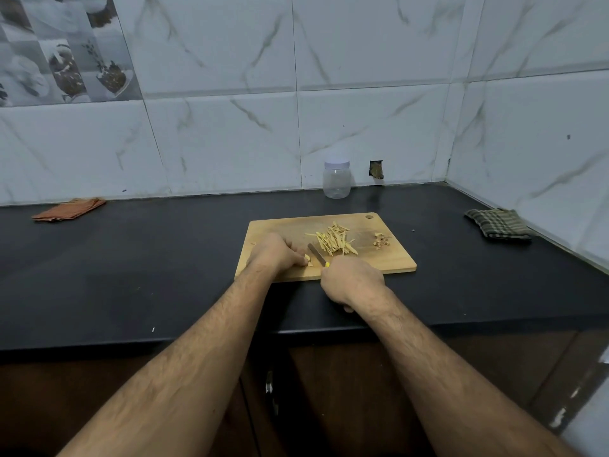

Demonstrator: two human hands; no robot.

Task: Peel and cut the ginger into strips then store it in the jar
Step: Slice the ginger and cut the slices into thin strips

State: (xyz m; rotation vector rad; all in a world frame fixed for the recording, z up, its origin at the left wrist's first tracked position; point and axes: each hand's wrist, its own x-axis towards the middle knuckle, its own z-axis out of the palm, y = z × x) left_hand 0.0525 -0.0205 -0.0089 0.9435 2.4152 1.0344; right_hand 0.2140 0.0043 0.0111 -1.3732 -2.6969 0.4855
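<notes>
The left hand (280,253) pinches a small bit of ginger (307,258) down on the board (389,258), just below the middle of the frame. The right hand (351,282) grips the knife (317,253), whose blade sits right beside that bit. To cut well, the person should likely tuck the fingertips back and make thin, slow cuts, since the bit is tiny. A pile of strips (334,240) lies just right of the blade, with peels (381,240) farther right. The jar (336,179), lid on, stands behind the board by the wall. The counter (164,258) is black. An orange cloth (69,209) lies at the left, a green cloth (499,224) at the right. White tiles (362,61) cover the walls.
</notes>
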